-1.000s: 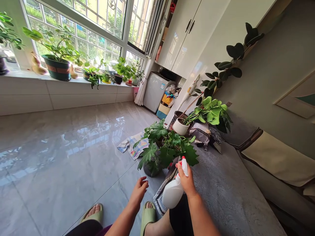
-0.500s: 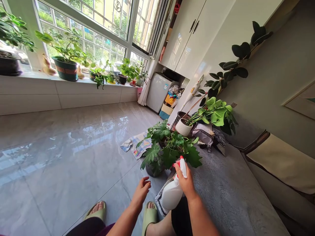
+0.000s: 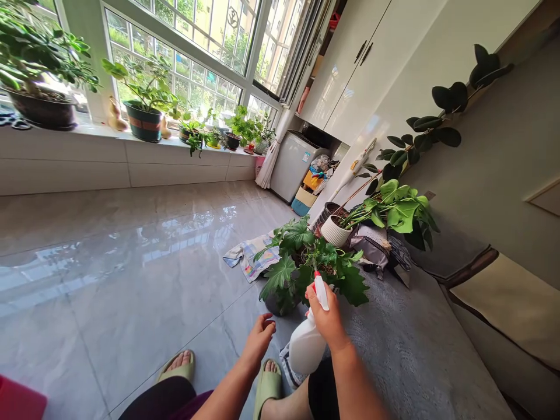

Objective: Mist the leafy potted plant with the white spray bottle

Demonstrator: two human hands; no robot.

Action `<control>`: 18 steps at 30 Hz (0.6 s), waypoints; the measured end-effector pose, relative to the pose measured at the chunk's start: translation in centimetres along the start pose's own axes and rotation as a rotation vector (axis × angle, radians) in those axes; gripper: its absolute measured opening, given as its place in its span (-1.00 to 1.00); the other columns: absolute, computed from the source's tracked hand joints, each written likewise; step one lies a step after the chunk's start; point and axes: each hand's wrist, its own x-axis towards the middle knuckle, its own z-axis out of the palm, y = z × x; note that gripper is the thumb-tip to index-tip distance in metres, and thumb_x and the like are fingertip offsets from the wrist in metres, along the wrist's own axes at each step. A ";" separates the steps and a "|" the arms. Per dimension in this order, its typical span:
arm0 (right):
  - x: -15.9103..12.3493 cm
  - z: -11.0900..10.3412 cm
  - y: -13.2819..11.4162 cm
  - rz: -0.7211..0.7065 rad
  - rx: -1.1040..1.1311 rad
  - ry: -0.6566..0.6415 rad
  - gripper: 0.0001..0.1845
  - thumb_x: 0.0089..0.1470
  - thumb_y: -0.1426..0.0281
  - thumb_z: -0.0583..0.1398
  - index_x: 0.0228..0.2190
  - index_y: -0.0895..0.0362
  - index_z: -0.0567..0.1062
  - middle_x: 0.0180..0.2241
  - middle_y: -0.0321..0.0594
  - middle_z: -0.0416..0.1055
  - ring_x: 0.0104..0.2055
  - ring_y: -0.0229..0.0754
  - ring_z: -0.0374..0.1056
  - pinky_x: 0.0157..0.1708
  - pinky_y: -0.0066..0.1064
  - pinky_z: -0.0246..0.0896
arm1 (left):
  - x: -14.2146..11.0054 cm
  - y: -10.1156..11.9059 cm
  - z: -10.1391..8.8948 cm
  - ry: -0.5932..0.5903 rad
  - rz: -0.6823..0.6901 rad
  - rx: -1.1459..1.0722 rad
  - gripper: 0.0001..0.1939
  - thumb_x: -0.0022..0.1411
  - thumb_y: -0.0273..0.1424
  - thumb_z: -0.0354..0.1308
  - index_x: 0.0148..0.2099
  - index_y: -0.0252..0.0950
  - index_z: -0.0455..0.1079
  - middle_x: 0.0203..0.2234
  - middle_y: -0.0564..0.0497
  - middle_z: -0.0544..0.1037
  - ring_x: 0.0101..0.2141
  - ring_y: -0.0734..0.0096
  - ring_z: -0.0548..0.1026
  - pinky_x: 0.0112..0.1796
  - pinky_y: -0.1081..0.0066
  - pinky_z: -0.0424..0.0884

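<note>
My right hand point(image 3: 327, 318) is wrapped round the neck and trigger of a white spray bottle point(image 3: 306, 348) with a red nozzle. The nozzle points at a broad-leaved potted plant point(image 3: 301, 262), whose leaves lie just beyond it. That plant's dark pot point(image 3: 280, 304) is mostly hidden under the leaves. To the left of the bottle, my left hand point(image 3: 260, 335) hangs over the floor with nothing in it, its fingers loosely bent and apart. It is close to the pot but does not appear to touch it.
A checked cloth point(image 3: 251, 256) lies on the glossy floor. Behind the plant stand a white ribbed pot point(image 3: 336, 231) and a tall rubber plant point(image 3: 424, 128). Several pots line the windowsill point(image 3: 170, 143). A grey cover point(image 3: 394, 338) is on the right, a pink object point(image 3: 20, 399) at lower left.
The view has swung left, so everything sits farther right and a pink object appears at lower left. My right hand's fingers look closer round the trigger; the left hand stays much the same.
</note>
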 end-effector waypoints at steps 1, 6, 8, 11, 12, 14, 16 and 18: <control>-0.1 -0.1 0.3 0.025 0.004 -0.016 -0.49 0.15 -0.16 0.29 -0.31 0.04 0.59 -0.45 -0.21 0.54 -0.44 -0.12 0.43 -0.50 -0.34 0.41 | 0.1 -0.1 -0.1 -0.001 0.003 -0.001 -0.46 -0.03 -0.15 0.31 0.00 -0.24 0.44 -0.14 -0.15 0.64 -0.15 0.10 0.59 -0.10 0.18 0.44; -0.7 -0.7 0.4 0.038 -0.010 -0.074 -0.49 0.13 -0.15 0.30 -0.29 0.06 0.60 -0.46 -0.24 0.52 -0.42 -0.13 0.42 -0.45 -0.35 0.39 | 0.6 -0.8 -0.1 0.013 0.008 0.002 -0.45 -0.04 -0.14 0.30 0.00 -0.23 0.44 -0.14 -0.16 0.64 -0.14 0.07 0.57 -0.10 0.16 0.43; -0.8 -0.8 0.0 0.004 -0.009 -0.066 -0.51 0.14 -0.13 0.30 -0.30 0.06 0.60 -0.44 -0.23 0.52 -0.39 -0.12 0.44 -0.40 -0.34 0.42 | 0.7 -0.9 0.0 0.015 0.007 0.003 -0.43 -0.06 -0.12 0.30 0.01 -0.23 0.44 -0.14 -0.16 0.63 -0.14 0.07 0.57 -0.11 0.16 0.42; -0.8 -0.6 -0.8 -0.037 -0.004 -0.055 -0.52 0.16 -0.10 0.30 -0.24 0.06 0.62 -0.39 -0.20 0.55 -0.31 -0.08 0.49 -0.32 -0.31 0.46 | 0.6 -0.7 0.0 0.014 0.008 0.001 -0.40 -0.08 -0.09 0.31 0.01 -0.23 0.44 -0.16 -0.15 0.63 -0.14 0.08 0.57 -0.11 0.17 0.42; -0.8 -0.5 -1.1 -0.045 -0.005 -0.056 -0.53 0.18 -0.09 0.29 -0.22 0.06 0.62 -0.36 -0.18 0.56 -0.29 -0.07 0.49 -0.30 -0.31 0.47 | 0.5 -0.6 -0.1 0.014 0.010 -0.001 -0.40 -0.09 -0.08 0.31 0.00 -0.23 0.44 -0.16 -0.14 0.62 -0.15 0.09 0.57 -0.11 0.17 0.41; -0.9 -0.1 -1.5 -0.059 -0.013 -0.086 -0.56 0.20 -0.06 0.28 -0.22 0.06 0.61 -0.33 -0.16 0.57 -0.29 -0.08 0.49 -0.29 -0.30 0.46 | 0.2 -0.4 -0.2 0.009 0.018 -0.008 -0.39 -0.10 -0.07 0.33 -0.01 -0.23 0.43 -0.18 -0.13 0.62 -0.16 0.09 0.56 -0.11 0.17 0.42; -1.0 0.2 -1.8 -0.068 -0.026 -0.138 -0.59 0.21 -0.05 0.27 -0.29 0.05 0.59 -0.36 -0.17 0.56 -0.32 -0.09 0.47 -0.32 -0.31 0.45 | 0.0 -0.1 -0.2 0.002 0.027 -0.017 -0.39 -0.13 -0.07 0.33 -0.02 -0.23 0.43 -0.19 -0.13 0.61 -0.18 0.10 0.56 -0.13 0.18 0.42; -1.3 0.4 -1.8 -0.060 -0.031 -0.175 -0.58 0.20 -0.05 0.28 -0.35 0.04 0.57 -0.42 -0.21 0.53 -0.38 -0.11 0.45 -0.35 -0.32 0.43 | 0.0 0.0 -0.2 0.007 0.029 -0.023 -0.38 -0.14 -0.07 0.33 -0.03 -0.22 0.42 -0.20 -0.13 0.61 -0.19 0.11 0.56 -0.15 0.19 0.41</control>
